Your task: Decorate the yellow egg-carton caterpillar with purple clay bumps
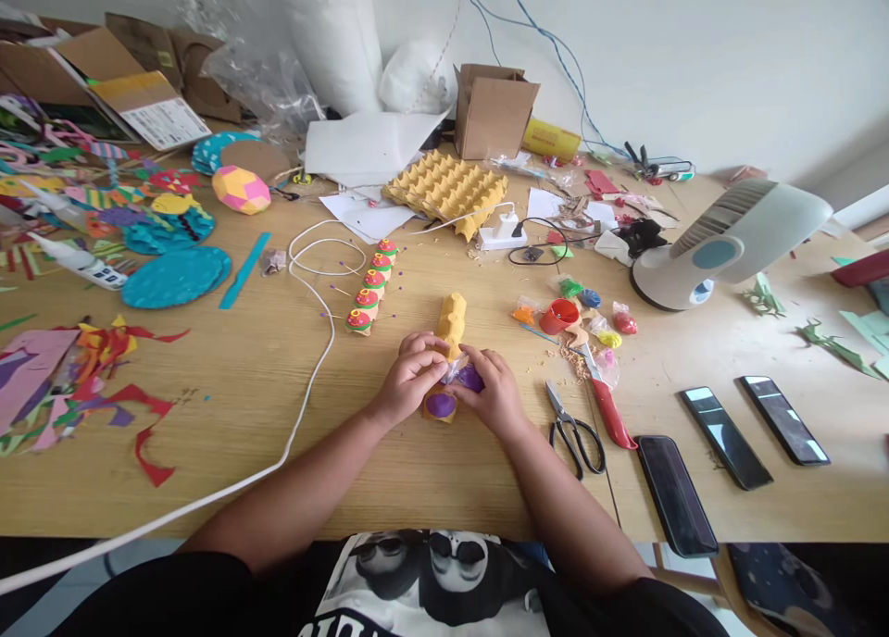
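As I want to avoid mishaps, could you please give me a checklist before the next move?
1. Purple packet in hand: ok, between left hand and right hand.
2. How firm the hold is: cannot tell.
3. Yellow carton strip within reach: ok, at both hands.
4. Knife and scissors apart from right hand: ok, both to its right.
5. White cable well clear of left forearm: not ok, running close beside it.

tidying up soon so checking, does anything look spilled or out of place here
Yes: tan crumbs lie scattered near the red cup and red-handled knife, like spilled shavings. At the left, coloured paper scraps sprawl in a loose, untidy heap. Nothing looks clearly damaged.
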`<state>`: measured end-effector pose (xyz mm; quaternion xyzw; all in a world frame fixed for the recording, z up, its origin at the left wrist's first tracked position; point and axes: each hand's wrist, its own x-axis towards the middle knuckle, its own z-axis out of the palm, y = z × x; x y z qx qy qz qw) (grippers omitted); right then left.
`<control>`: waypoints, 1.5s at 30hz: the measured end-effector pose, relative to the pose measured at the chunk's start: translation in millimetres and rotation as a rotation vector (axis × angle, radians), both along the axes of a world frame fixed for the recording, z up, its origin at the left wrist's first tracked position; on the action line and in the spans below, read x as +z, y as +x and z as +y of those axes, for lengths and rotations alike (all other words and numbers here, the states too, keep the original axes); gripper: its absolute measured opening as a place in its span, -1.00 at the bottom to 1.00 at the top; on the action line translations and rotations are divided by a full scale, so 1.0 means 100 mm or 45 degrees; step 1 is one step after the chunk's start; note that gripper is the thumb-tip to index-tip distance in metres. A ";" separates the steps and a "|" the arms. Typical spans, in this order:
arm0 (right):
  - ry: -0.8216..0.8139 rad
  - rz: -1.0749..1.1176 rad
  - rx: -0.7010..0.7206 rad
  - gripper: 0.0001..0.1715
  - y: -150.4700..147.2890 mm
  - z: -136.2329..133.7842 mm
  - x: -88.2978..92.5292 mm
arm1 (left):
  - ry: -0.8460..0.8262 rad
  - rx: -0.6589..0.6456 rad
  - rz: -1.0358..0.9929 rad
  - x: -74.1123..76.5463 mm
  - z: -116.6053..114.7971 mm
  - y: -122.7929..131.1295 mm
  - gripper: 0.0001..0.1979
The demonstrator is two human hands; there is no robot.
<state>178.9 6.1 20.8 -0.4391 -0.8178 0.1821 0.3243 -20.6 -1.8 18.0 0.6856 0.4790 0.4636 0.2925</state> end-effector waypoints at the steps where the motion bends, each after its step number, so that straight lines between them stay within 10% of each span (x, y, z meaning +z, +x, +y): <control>1: 0.004 -0.006 -0.004 -0.25 0.00 0.00 0.00 | 0.012 0.014 0.012 0.00 0.00 0.00 -0.76; 45: 0.172 -0.042 0.063 -0.29 0.02 0.00 0.03 | 0.048 -0.044 -0.011 -0.01 0.03 -0.03 -0.90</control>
